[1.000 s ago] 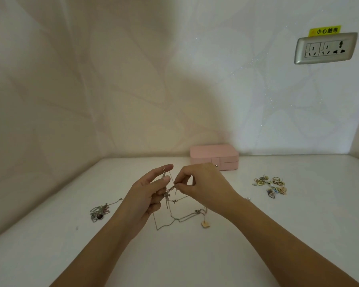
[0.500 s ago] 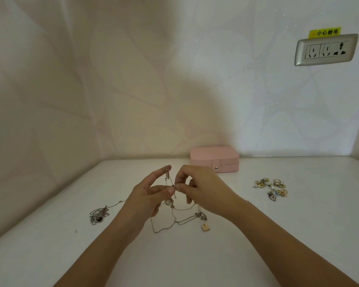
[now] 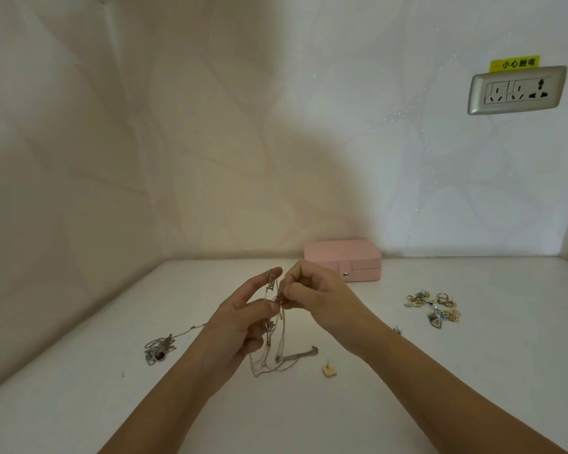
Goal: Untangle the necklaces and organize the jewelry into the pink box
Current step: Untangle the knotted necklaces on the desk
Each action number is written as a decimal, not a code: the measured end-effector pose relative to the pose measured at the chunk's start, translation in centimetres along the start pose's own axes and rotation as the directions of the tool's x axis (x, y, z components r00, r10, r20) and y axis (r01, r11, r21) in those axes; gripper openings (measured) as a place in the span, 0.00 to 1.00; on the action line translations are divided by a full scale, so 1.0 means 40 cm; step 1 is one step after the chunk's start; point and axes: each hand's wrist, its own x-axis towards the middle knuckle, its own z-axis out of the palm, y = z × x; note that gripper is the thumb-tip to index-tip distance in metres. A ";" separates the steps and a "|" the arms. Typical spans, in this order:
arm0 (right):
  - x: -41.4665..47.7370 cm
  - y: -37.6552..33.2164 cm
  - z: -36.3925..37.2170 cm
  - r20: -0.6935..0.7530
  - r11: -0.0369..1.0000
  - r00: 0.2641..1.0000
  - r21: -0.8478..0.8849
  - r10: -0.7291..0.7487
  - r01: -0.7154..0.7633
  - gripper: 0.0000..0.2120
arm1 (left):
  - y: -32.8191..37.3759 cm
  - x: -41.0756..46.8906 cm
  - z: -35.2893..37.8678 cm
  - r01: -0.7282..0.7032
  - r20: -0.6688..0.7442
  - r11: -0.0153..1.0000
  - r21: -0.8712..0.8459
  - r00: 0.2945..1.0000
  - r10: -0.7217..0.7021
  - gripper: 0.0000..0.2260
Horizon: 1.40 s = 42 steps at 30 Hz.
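**Inspector:** White surface (image 3: 440,381) set in a corner of pale patterned walls. There is a socket (image 3: 517,90) high on the right, with a yellow label (image 3: 514,63) above it.

**Clerk:** The box?

**Inspector:** The box (image 3: 341,258) sits at the back against the wall. Its lid is down and the snap tab appears fastened.

**Clerk:** And the hands?

**Inspector:** Both are raised above the middle of the surface. The left hand (image 3: 243,319) pinches the necklaces (image 3: 274,326), with its forefinger straight beside them. The right hand (image 3: 315,296) has its fingertips curled onto the knot at the top. The loops hang down, and the lowest trail on the surface. I judge they are held aloft so that their weight pulls the strands apart.

**Clerk:** Other items?

**Inspector:** A second tangle (image 3: 159,348) lies left of the hands, well apart. Trinkets (image 3: 435,308) are heaped to the right, and a small stud (image 3: 329,371) lies near the trailing loops. In my view sorting has not begun, since the box is unopened.
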 end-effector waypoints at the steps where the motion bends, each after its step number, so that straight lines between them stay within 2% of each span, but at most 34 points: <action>1: -0.001 0.002 0.003 -0.004 1.000 1.000 0.022 0.002 -0.002 0.03 | -0.001 0.000 0.000 0.003 -0.009 1.000 -0.011 1.000 -0.003 0.20; 6: -0.005 -0.003 -0.001 -0.012 0.999 1.000 -0.037 -0.028 0.028 0.04 | -0.005 0.001 -0.004 -0.033 -0.051 0.999 -0.016 0.998 0.032 0.18; 10: -0.004 -0.008 -0.005 0.020 0.999 1.000 0.032 -0.015 0.014 0.05 | -0.001 0.001 -0.007 -0.050 -0.077 0.999 -0.021 0.996 0.048 0.19; 12: -0.005 -0.011 -0.006 0.040 0.999 0.999 0.033 0.014 -0.015 0.09 | 0.002 0.000 -0.007 -0.046 -0.081 0.998 -0.033 0.996 0.043 0.19; 17: -0.009 -0.021 -0.009 0.063 0.999 0.998 0.027 0.023 -0.025 0.07 | 0.004 0.000 -0.008 -0.039 -0.045 0.997 -0.060 0.998 0.037 0.25; 24: -0.016 -0.021 0.000 0.009 0.979 0.996 -0.182 -0.089 0.089 0.05 | 0.005 0.003 -0.017 -0.032 -0.050 0.999 -0.041 0.998 0.030 0.27; 31: -0.019 -0.025 0.001 0.001 0.921 0.983 -0.350 -0.184 0.173 0.05 | 0.008 -0.007 -0.008 -0.043 0.012 0.999 0.000 0.999 0.043 0.27; 35: -0.018 -0.030 0.000 0.014 0.950 0.989 -0.275 -0.150 0.148 0.04 | 0.003 -0.005 -0.005 -0.034 -0.079 0.999 0.019 0.996 0.036 0.19; 37: -0.015 -0.029 -0.002 0.000 0.971 0.992 -0.203 -0.128 0.126 0.04 | 0.001 -0.003 -0.007 -0.015 -0.103 1.000 0.020 0.995 0.017 0.19; 42: -0.004 -0.025 -0.013 -0.086 0.993 0.996 0.116 -0.013 0.023 0.07 | 0.003 -0.004 -0.002 -0.017 -0.044 1.000 -0.008 0.999 0.017 0.22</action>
